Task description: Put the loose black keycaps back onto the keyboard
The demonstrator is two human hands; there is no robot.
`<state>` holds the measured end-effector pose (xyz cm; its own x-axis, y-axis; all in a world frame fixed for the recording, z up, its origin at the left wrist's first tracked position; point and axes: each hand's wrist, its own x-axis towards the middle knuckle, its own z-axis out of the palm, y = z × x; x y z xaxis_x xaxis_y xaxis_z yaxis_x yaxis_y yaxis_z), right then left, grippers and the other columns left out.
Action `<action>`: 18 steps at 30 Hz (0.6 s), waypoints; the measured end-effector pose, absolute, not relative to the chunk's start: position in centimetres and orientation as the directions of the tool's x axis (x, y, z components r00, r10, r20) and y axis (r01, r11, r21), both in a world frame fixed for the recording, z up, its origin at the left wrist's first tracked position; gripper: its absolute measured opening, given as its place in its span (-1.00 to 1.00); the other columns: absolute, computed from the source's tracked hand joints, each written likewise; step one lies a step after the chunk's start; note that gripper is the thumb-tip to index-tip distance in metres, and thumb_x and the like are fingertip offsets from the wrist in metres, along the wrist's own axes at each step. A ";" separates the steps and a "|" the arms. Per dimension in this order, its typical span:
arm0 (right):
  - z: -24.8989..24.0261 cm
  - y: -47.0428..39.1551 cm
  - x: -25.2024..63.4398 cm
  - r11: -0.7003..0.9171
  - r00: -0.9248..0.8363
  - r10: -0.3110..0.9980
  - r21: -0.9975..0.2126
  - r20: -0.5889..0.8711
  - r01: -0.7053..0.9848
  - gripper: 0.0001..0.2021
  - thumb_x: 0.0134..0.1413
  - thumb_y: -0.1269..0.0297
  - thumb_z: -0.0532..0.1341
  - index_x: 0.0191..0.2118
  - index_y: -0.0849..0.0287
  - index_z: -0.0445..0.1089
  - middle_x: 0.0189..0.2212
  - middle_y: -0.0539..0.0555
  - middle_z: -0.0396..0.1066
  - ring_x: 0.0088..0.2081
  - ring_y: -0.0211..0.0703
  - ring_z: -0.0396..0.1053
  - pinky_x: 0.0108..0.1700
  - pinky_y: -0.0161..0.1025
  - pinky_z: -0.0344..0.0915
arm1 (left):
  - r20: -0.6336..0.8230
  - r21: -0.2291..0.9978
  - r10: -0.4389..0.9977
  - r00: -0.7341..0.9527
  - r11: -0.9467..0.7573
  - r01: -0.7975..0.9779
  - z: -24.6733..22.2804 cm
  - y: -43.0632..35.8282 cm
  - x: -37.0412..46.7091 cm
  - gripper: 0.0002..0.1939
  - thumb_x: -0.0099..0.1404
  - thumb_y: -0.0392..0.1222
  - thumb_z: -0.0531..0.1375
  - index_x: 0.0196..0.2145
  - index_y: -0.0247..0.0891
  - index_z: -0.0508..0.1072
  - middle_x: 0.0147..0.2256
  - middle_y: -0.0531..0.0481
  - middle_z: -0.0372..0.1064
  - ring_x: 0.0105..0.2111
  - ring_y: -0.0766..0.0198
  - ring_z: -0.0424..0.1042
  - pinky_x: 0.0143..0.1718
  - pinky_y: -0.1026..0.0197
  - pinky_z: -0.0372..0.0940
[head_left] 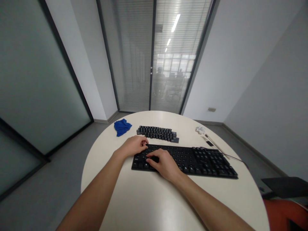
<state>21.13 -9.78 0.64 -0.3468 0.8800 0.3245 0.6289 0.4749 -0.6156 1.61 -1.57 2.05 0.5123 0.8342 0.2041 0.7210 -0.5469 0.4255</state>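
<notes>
A long black keyboard (179,155) lies across the round table, with many keycaps off its left and middle parts. Its right end and bottom row still carry caps. My left hand (133,146) rests at the keyboard's far left corner, fingers curled in against its edge. Above the left part of the keys, my right hand (165,163) has thumb and forefinger brought close in a pinch; whatever lies between the tips is too small to make out. Behind the keyboard, loose black keycaps (156,132) stand in rows.
A crumpled blue cloth (122,127) lies at the table's back left. Toward the right edge are a whitish bundle (200,130), a thin stick (214,143) and a small black piece (209,143). The keyboard's cable runs off right, near a red chair (285,213). The pale tabletop (134,199) is round.
</notes>
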 end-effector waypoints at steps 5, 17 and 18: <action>0.7 -9.8 21.0 0.489 -0.364 0.872 -0.589 0.326 0.644 -0.87 0.12 0.32 0.34 -0.19 0.03 0.60 -0.22 0.00 0.60 -0.16 -0.05 0.48 -0.07 -0.12 0.33 | 0.154 0.462 0.828 0.540 -0.543 0.701 1.8 -1.3 1.4 -0.83 0.17 -0.20 0.26 -0.24 -0.15 0.57 -0.38 0.06 0.54 -0.40 0.22 0.47 -0.42 0.29 0.19; 1.0 -9.9 20.7 0.490 -0.373 0.871 -0.522 0.319 0.698 -0.88 0.04 0.36 0.36 -0.25 0.06 0.59 -0.26 0.01 0.58 -0.20 -0.07 0.46 -0.11 -0.15 0.31 | 0.155 0.509 0.827 0.540 -0.535 0.674 1.5 -1.3 1.5 -0.83 0.17 -0.21 0.24 -0.25 -0.14 0.57 -0.39 0.06 0.53 -0.41 0.24 0.46 -0.43 0.30 0.20; 1.0 -9.9 20.7 0.492 -0.375 0.870 -0.519 0.319 0.700 -0.88 0.04 0.36 0.36 -0.25 0.06 0.59 -0.27 0.01 0.58 -0.20 -0.07 0.46 -0.10 -0.15 0.31 | 0.155 0.508 0.829 0.538 -0.534 0.676 1.5 -1.3 1.5 -0.83 0.17 -0.21 0.25 -0.25 -0.14 0.57 -0.39 0.06 0.53 -0.41 0.24 0.46 -0.43 0.30 0.20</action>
